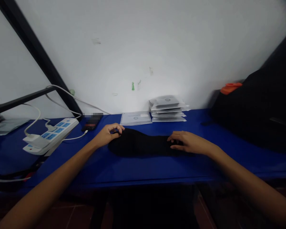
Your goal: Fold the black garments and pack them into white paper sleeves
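Note:
A long black cloth piece (143, 144) lies flat across the blue table (138, 170), wider at its left end. My left hand (109, 134) is at the upper left edge of the cloth, thumb and fingers bent around that edge in a pinch. Over the right part of the cloth rests my right hand (184, 141), its fingers slightly apart and curved down onto the fabric. Whether its fingertips grip any cloth is hard to see against the black.
Behind the cloth are a flat white packet (135, 118) and a stack of packets (168, 109). A phone (92, 121) and a white power strip (53, 133) with cables lie left. A large black item (257, 111) with an orange piece (230, 88) stands right.

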The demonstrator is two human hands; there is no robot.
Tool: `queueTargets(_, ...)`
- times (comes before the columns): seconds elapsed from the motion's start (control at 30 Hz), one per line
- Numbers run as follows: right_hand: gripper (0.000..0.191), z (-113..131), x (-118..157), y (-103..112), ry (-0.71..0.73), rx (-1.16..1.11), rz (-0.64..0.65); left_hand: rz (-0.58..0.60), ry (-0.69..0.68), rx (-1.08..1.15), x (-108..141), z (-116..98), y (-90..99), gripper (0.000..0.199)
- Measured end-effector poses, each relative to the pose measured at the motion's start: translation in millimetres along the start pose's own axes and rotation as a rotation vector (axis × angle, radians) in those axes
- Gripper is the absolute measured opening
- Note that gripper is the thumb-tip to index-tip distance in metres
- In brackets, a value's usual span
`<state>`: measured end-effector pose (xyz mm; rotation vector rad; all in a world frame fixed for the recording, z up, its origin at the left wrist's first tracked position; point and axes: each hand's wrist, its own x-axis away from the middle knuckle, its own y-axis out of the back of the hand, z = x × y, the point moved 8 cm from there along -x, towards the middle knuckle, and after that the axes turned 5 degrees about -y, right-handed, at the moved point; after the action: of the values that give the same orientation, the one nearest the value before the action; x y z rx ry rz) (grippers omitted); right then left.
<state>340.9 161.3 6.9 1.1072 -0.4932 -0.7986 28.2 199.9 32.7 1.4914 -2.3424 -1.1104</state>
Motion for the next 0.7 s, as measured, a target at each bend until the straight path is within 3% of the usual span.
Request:
queueTargets(0.1, 0.033, -6, 1, -3, -0.035, 0.095, 0.001, 0.220, -0.076, -0.027, 18, -29, -16.8, 0.011)
queueTargets(0.17, 0.032, -7, 1, -4, -0.042, 0.119, -0.003, 0.300, -0.080, -0.127, 31, -36, -26.8, 0.018)
queueTargets(0.3, 0.031, -5, 1, -3, -0.038, 0.119, -0.005, 0.194, 0.018, -0.320, 44, -23, -31.5, 0.038)
queueTargets(0.47, 0.032, -7, -1, -2, -0.031, 0.097, 0.008, 0.019, 0.164, -0.536, 46, 3, -16.6, 0.039)
queueTargets(0.57, 0.032, -12, -1, -3, -0.039, 0.070, 0.015, 0.061, 0.206, -0.561, 45, 8, -14.3, 0.051)
queueTargets(0.7, 0.035, -10, 0, 0, 0.004, 0.077, -0.025, 0.118, 0.152, -0.556, 45, -5, -16.0, 0.033)
